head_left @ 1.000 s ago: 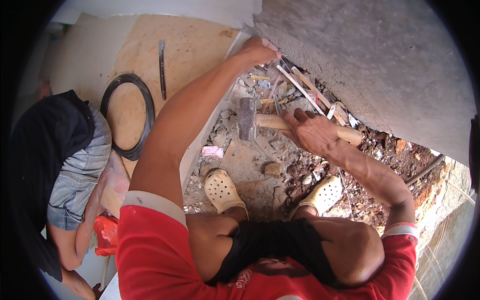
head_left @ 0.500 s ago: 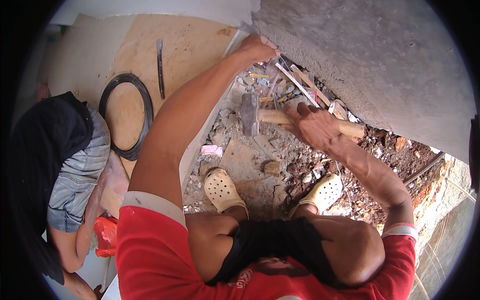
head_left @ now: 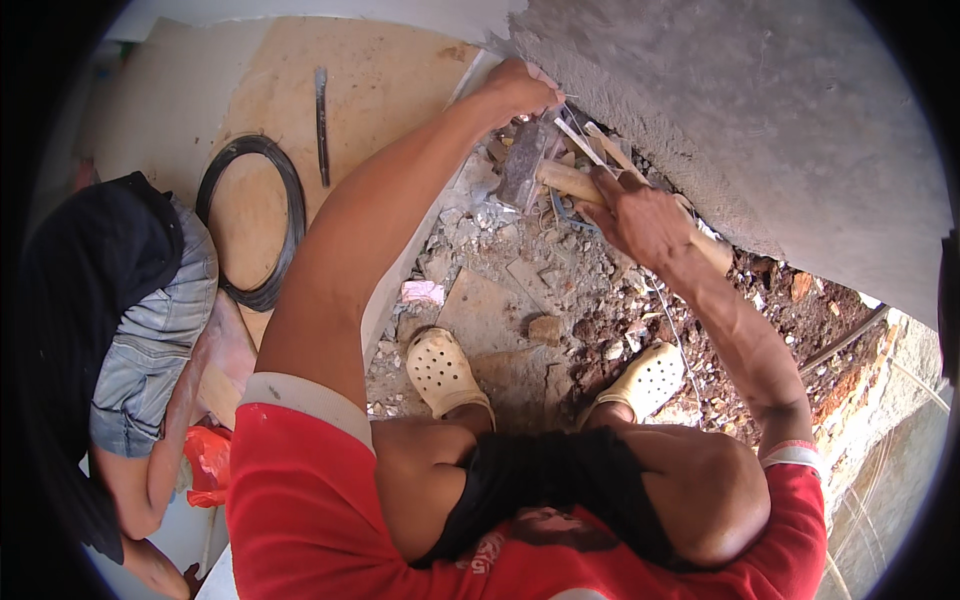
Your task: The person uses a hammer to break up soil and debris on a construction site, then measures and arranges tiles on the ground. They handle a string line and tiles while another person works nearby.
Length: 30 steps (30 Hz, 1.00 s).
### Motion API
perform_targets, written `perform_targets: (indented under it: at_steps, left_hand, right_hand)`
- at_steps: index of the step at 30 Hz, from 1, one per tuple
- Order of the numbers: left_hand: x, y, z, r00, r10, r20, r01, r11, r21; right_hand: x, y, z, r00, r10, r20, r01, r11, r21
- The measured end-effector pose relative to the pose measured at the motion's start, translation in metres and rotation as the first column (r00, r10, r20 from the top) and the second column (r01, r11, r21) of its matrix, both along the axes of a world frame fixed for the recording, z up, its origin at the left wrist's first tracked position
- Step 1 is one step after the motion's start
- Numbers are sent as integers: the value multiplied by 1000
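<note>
My right hand (head_left: 645,222) is wrapped round the wooden handle of a hammer (head_left: 522,168). The hammer's blocky grey metal head is close below my left hand (head_left: 530,92), over the rubble. My left hand is at the far end of the strip of rubble, against the foot of the grey wall (head_left: 740,120). Its fingers are pinched together; a thin, light line shows at their tips, but what they hold is too small to make out. Beside the hammer, narrow light strips (head_left: 580,142) lean among the debris along the wall.
My feet, in cream clogs (head_left: 440,368), stand on broken rubble (head_left: 500,250). Left of it lie a coil of black tubing (head_left: 295,215) and a dark rod (head_left: 321,125) on a tan board. At far left another person (head_left: 150,330) bends over near a red plastic bag (head_left: 207,465).
My right hand has carried the hammer up and away from me, its head now tilted and nearer my left hand. The left hand has stayed almost in place.
</note>
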State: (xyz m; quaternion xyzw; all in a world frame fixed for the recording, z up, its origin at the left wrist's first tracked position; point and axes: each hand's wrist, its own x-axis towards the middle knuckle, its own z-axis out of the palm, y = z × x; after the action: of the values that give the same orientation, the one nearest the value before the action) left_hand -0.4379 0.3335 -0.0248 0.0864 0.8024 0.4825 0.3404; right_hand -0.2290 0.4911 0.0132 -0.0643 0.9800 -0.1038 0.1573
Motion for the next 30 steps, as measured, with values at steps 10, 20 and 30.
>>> perform_targets:
  at_steps: [10, 20, 30]
  left_hand:
    - [-2, -4, -19, 1000, 22, -11, -22, 1000, 13]
    - [-1, -5, -15, 999, 45, -7, -45, 999, 27]
    - [-4, -7, -13, 1000, 24, 9, -24, 1000, 9]
  right_hand:
    - [0, -3, 11, 990, -41, 132, 41, 999, 0]
    - [29, -22, -8, 978, 206, -14, -206, 979, 8]
    - [32, -37, 6, 987, 158, 17, -157, 987, -46]
